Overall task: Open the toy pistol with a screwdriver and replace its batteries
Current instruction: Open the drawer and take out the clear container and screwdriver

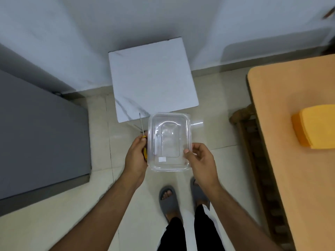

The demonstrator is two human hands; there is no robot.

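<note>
Left hand [136,156] gripped the screwdriver [143,134] beside the box [169,142]; right hand [201,160] pinched its rim. Box likely light, slippery: support both edges.

Bare forearms, black trousers [174,234], grey slippers [167,198].

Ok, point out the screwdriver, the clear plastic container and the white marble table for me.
screwdriver [141,124], head view, on its metal shaft.
clear plastic container [169,142], head view, on its transparent middle.
white marble table [152,77], head view, on its bare top.
</note>
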